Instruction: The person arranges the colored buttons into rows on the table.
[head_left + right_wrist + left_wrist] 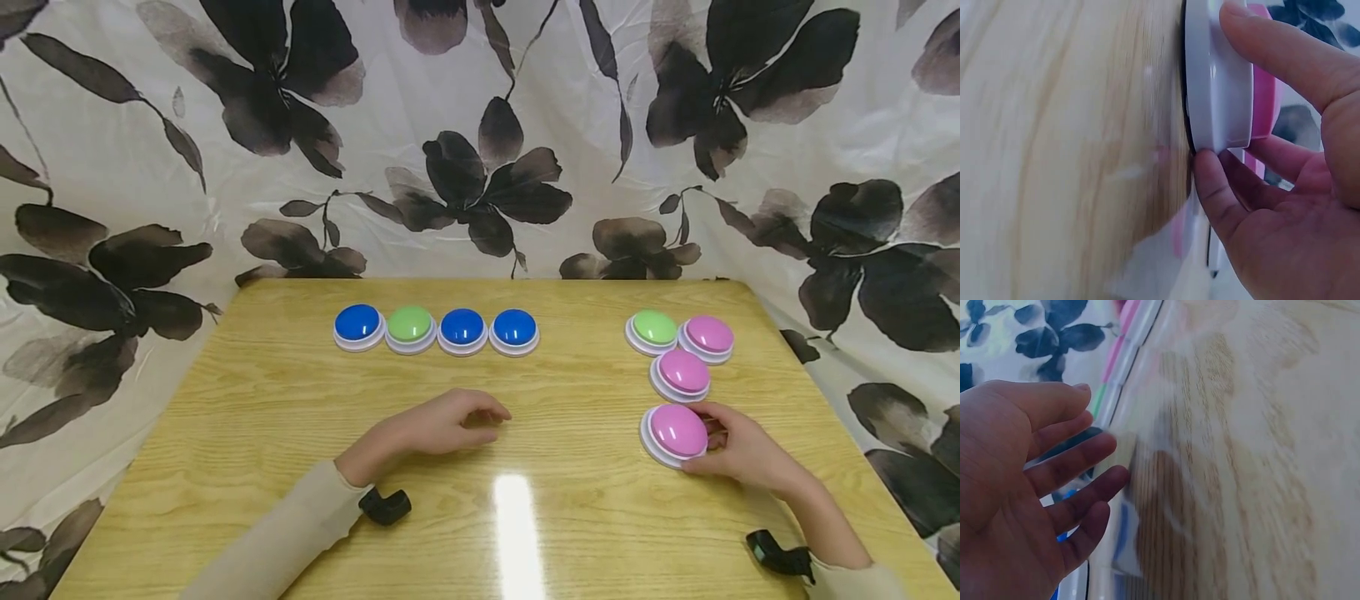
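Observation:
My right hand (pixel 742 446) grips the near pink push button (pixel 678 431) from its right side. In the right wrist view the thumb and fingers lie around the white base (pixel 1216 81) of that button, which is on or very near the table. Just behind it sits another pink button (pixel 683 371), and beyond that a green button (pixel 654 327) beside a third pink button (pixel 709 334). My left hand (pixel 450 422) hovers over or rests on the middle of the table, fingers loosely curved, holding nothing; in the left wrist view the palm (pixel 997 487) is bare.
Along the back left runs a touching row: a blue button (pixel 357 322), a green button (pixel 409 324), then two more blue buttons (pixel 462 327). The wooden table (pixel 300 417) ends at a flower-patterned cloth (pixel 405 233) behind. A black wrist camera (pixel 385 506) sits on the left wrist.

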`<state>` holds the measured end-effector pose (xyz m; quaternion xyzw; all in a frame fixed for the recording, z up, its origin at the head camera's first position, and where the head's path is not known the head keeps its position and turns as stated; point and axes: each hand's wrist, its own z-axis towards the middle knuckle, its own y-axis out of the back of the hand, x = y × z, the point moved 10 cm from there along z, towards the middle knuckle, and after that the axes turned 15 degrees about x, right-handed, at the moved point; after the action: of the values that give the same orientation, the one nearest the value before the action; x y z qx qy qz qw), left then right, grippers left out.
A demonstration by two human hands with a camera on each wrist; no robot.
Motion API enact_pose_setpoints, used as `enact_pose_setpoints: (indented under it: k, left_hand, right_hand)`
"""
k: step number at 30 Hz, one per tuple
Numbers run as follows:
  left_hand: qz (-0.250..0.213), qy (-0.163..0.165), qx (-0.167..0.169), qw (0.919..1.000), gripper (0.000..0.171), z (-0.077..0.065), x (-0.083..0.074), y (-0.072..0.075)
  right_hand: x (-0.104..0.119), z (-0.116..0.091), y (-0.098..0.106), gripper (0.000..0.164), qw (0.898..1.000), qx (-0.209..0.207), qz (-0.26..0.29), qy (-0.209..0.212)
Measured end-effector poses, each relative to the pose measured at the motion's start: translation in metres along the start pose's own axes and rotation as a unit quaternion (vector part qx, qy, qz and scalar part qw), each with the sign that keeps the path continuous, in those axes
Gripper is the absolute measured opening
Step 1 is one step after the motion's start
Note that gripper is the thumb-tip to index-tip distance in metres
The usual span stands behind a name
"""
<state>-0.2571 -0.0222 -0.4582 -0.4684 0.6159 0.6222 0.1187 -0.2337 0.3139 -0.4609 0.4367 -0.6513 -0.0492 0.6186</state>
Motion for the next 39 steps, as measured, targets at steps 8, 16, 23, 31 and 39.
enact_pose_setpoints:
  k: [8, 16, 23, 31, 39]
  left_hand:
    - [0.006, 0.014, -0.018, 0.9997, 0.034, 0.009, 0.002, 0.005]
    - [0.028, 0.026, -0.022, 0.9990, 0.035, 0.012, 0.001, 0.005]
    - [0.035, 0.023, -0.037, 0.9985, 0.038, 0.010, 0.004, 0.006]
    - [0.044, 0.030, -0.052, 0.9972, 0.046, 0.010, 0.007, 0.008]
    - [0.056, 0.040, -0.072, 0.9950, 0.057, 0.017, 0.007, 0.009]
  right_hand:
    - [0.017, 0.023, -0.015, 0.081, 0.999, 0.004, -0.030, 0.023]
    - [0.049, 0.049, -0.037, 0.078, 0.996, 0.036, -0.027, 0.076]
    - [0.068, 0.075, -0.056, 0.082, 0.994, 0.065, -0.027, 0.080]
    - [0.085, 0.099, -0.073, 0.083, 0.994, 0.083, -0.013, 0.077]
    - [0.093, 0.107, -0.078, 0.088, 0.992, 0.101, -0.004, 0.076]
